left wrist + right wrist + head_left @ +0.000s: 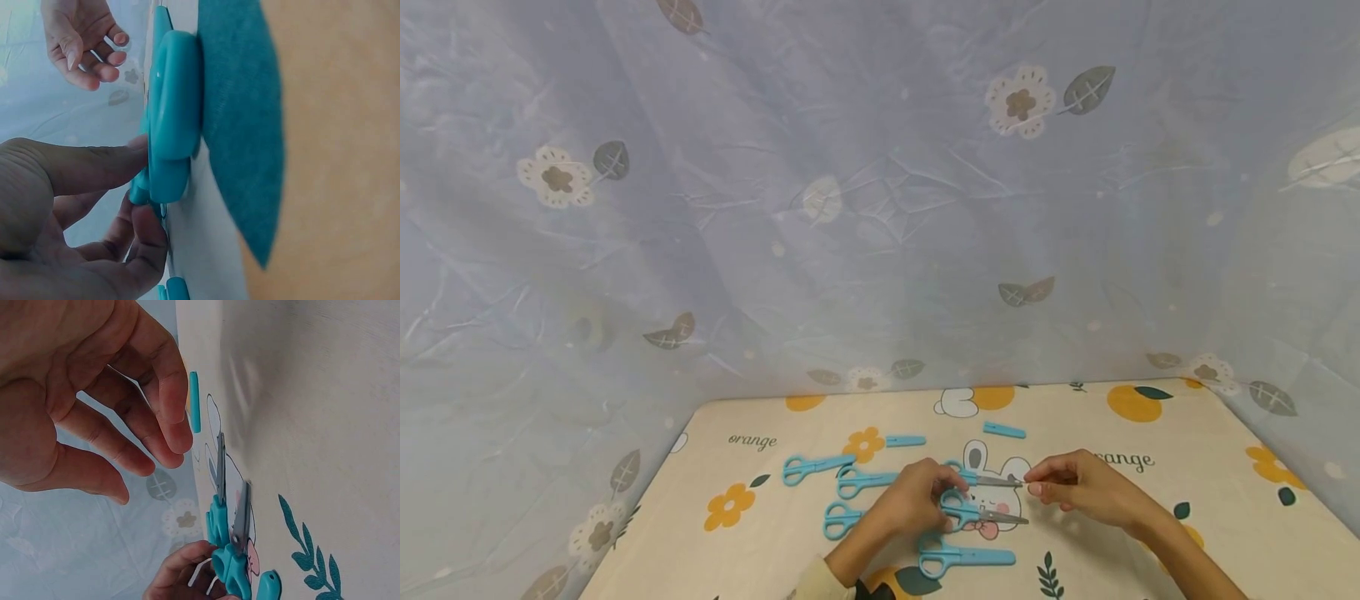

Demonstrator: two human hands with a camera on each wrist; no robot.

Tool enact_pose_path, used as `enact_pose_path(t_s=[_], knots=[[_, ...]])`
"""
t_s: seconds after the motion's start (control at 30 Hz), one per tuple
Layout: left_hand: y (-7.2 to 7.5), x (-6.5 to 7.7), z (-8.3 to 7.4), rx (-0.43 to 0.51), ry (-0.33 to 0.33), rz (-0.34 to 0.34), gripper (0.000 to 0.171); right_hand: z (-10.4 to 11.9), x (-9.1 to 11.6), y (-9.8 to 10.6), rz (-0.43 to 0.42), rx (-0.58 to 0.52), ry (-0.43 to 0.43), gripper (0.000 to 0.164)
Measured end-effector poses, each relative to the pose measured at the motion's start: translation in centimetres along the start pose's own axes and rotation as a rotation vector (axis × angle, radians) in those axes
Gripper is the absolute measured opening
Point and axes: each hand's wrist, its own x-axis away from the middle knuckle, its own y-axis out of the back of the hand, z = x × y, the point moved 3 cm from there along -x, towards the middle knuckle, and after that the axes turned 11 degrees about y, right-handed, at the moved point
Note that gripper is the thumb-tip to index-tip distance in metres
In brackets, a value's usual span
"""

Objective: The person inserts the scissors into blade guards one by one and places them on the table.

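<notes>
Two pairs of light-blue scissors lie with bare metal blades pointing right, a rear pair (1000, 481) and a front pair (1003, 518). My left hand (917, 497) pinches the handle (232, 565) of the front pair between thumb and fingers. The rear pair's handle lies close to the same fingertips. My right hand (1086, 486) hovers by the rear blade tips, its fingers loosely bent. In the right wrist view the right thumb (94, 472) stands apart from the fingers, with nothing between them. A sheathed pair of scissors (966, 557) lies just in front of my left hand.
Several more sheathed scissors lie to the left, including one at the back (820, 465). Two loose blue blade covers, one left (906, 441) and one right (1004, 430), rest farther back. A patterned cloth (760, 492) covers the table; a grey-blue curtain (880, 275) hangs behind.
</notes>
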Motion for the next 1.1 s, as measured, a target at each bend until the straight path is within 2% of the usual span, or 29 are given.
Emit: enact_pose_path(t_s=[0.13,0.27,0.53,0.77,1.1], knots=[[0.0,0.0,-0.1,0.001,-0.002,0.006,0.044,0.2,0.0,0.0,-0.005,0.01,0.005,0.039],[0.2,0.2,-0.1,-0.013,-0.021,-0.016,0.044,0.4,-0.1,0.1,-0.004,0.014,0.014,0.04],[0.5,0.5,0.3,0.019,-0.032,-0.032,0.03,0.2,0.1,0.1,0.006,-0.004,0.017,0.041],[1.1,1.1,0.6,0.057,-0.018,-0.043,0.018,0.0,0.2,0.0,0.009,-0.009,-0.003,0.04],[2.2,1.2,1.2,0.095,0.03,-0.033,0.011,0.1,0.1,0.0,0.02,-0.03,-0.021,0.043]])
